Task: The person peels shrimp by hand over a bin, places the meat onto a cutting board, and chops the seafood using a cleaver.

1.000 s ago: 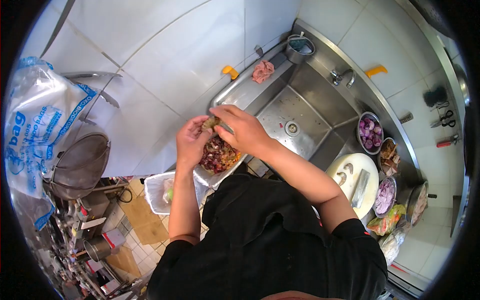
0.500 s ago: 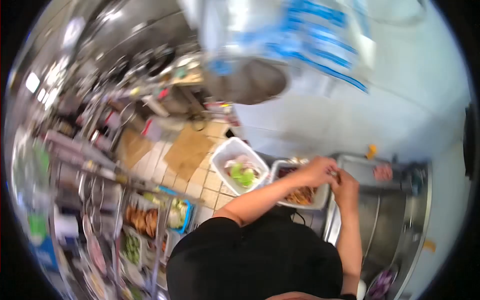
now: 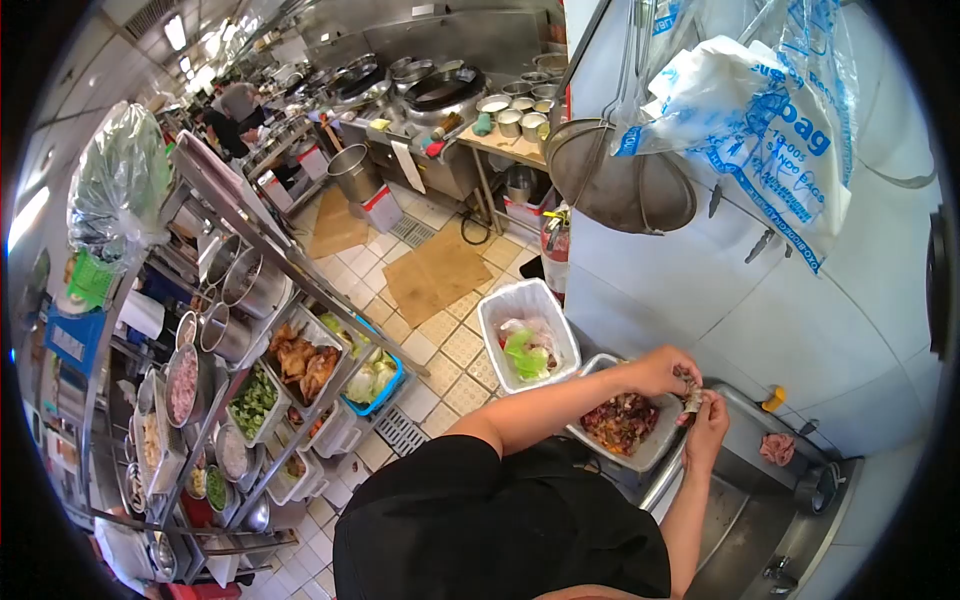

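Observation:
My left hand [image 3: 660, 370] and my right hand [image 3: 707, 422] come together over the corner between a tub and the sink. Between their closed fingers is a small greyish, mottled piece [image 3: 690, 398], whose kind I cannot make out. Just below and to the left stands a pale grey tub [image 3: 655, 455] holding dark red and orange-brown bits of food [image 3: 622, 425]. My left forearm reaches across the tub. The metal sink [image 3: 725, 520] lies beside my right forearm, with a crumpled pinkish piece [image 3: 777, 449] on its ledge.
A white bin [image 3: 497, 345] with a plastic liner and green leaves stands on the tiled floor. At left, a metal rack [image 3: 262, 395] carries several food trays. A large strainer [image 3: 625, 185] and plastic bags [image 3: 770, 110] hang on the wall. Cardboard [image 3: 437, 275] covers some tiles.
The view has shifted and sharpened, with the stoves and rack now clearer. My hands stay together near the tub, and the greyish piece between them now shows.

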Available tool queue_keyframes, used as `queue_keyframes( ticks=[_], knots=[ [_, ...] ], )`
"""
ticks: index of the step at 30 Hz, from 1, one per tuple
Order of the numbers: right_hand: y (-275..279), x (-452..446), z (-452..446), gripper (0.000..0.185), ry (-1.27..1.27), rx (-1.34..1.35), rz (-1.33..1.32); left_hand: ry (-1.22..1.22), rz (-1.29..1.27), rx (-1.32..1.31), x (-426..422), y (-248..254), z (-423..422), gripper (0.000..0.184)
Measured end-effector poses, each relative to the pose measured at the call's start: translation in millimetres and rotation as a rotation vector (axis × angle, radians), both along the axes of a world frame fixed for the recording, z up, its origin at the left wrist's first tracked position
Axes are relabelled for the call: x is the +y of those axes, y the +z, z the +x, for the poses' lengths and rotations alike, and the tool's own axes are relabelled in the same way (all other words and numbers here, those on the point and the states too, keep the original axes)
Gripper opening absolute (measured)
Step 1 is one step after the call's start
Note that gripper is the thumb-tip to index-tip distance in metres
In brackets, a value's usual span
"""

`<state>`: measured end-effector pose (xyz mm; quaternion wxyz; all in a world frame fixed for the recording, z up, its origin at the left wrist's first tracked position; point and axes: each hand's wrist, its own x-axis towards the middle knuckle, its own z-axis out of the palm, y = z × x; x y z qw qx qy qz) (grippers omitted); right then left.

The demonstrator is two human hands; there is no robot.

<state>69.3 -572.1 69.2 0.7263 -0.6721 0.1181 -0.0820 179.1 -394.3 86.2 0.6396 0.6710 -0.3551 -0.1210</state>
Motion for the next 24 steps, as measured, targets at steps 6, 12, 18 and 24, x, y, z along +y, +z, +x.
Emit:
queue_keyframes(
  ticks=[6, 12, 18, 24],
  knots=[
    [-12.3, 6.2, -0.3, 0.015, -0.107, -0.107, 0.009, 0.149, 0.143, 0.119, -8.0, 8.0, -26.5, 0.03],
    [-12.7, 3.8, -2.0, 0.015, -0.046, -0.109, -0.162, 0.153, 0.244, 0.046, -5.4, -8.0, -19.1, 0.03],
    [-31.5, -3.5, 1.9, 0.013, -0.102, -0.054, -0.227, 0.249, 0.21, -0.083, 3.8, 0.8, -18.2, 0.026],
    [-51.2, -6.6, 6.2, 0.003, -0.22, -0.123, -0.288, 0.355, 0.174, 0.123, 15.5, 2.3, -12.5, 0.025]
  ],
)
